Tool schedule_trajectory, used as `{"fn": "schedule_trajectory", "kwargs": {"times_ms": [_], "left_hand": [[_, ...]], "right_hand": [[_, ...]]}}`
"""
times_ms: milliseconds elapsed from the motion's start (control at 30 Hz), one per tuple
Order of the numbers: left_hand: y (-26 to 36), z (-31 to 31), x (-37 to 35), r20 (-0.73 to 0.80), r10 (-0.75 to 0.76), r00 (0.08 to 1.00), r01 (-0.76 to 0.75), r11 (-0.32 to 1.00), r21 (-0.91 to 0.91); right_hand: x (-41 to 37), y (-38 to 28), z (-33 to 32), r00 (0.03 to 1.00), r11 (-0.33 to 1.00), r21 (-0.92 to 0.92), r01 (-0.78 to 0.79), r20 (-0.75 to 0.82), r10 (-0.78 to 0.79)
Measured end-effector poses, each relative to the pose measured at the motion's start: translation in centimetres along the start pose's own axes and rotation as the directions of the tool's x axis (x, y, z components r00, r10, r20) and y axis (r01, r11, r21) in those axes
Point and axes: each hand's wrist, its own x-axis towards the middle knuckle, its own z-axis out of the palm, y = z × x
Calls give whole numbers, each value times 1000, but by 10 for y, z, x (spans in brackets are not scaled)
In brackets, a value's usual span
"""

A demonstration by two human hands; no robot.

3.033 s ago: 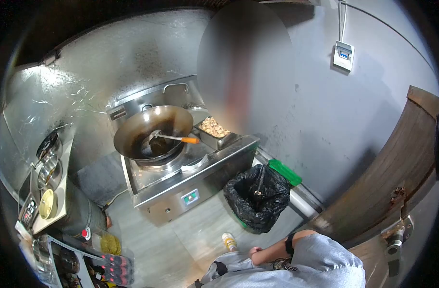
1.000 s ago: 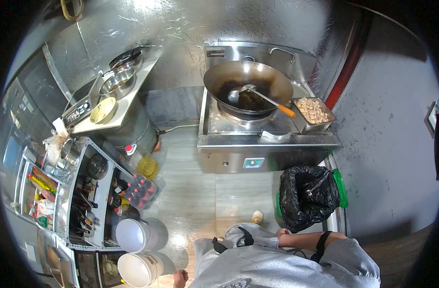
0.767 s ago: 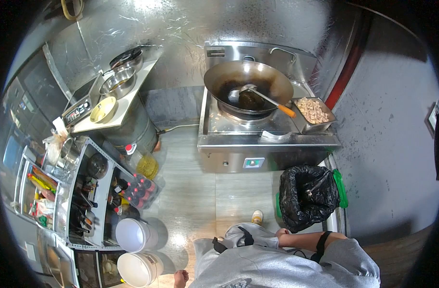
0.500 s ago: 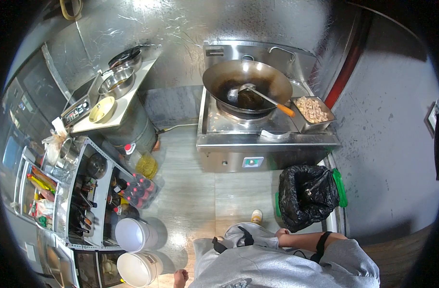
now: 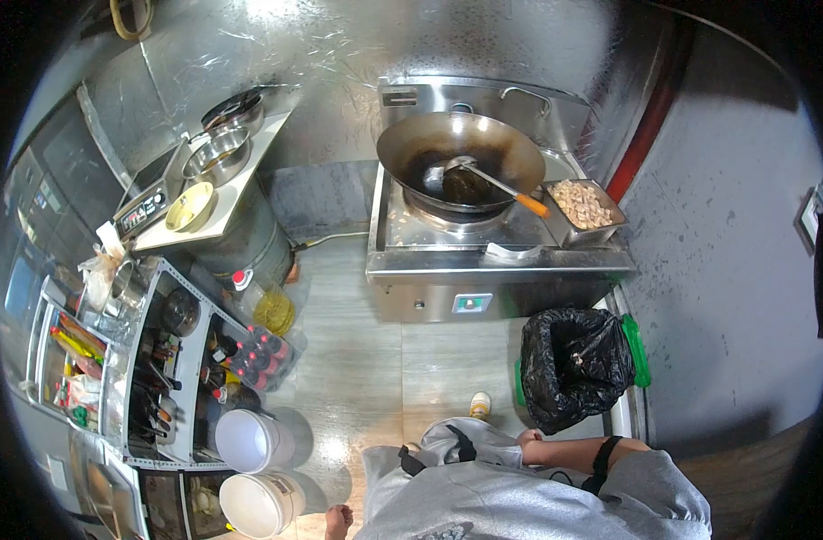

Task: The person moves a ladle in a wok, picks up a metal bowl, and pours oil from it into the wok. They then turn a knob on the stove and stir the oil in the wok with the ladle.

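My left hand (image 5: 338,519) hangs low at my side, near the white buckets, with its fingers curled in; whatever may be inside them is hidden. Against my grey clothing at the hip rests my right hand (image 5: 530,437), its fingers mostly out of sight. Both hands are far from the stove (image 5: 501,261). On it sits a large dark wok (image 5: 510,148) holding a ladle (image 5: 497,184) with an orange handle, which leans over the rim. A metal tray (image 5: 573,236) of chopped, pale meat pieces (image 5: 580,203) stands at the stove's right side. A white cloth-like strip (image 5: 513,252) lies on the front ledge.
A bin with a black bag (image 5: 573,369) stands right of my feet. To the left are white buckets (image 5: 249,441), packed bottles (image 5: 260,357), an oil jug (image 5: 274,309) and a shelf (image 5: 182,360). A side counter (image 5: 236,202) carries a scale (image 5: 141,213), a yellow bowl (image 5: 190,207) and metal pans (image 5: 219,155).
The view has shifted very slightly. My hands, the wok, the ladle and the tray stay as they were.
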Motion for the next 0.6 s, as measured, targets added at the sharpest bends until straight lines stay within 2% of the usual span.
{"fn": "schedule_trajectory", "kwargs": {"times_ms": [200, 600], "left_hand": [[-8, 1, 3, 16, 45, 999, -47, 986, 161], [3, -8, 14, 53, -16, 998, 3, 973, 230]], "right_hand": [[-3, -2, 4, 1000, 999, -44, 4, -12, -5], [-3, -9, 1, 999, 999, -33, 34, -11, -34]]}}
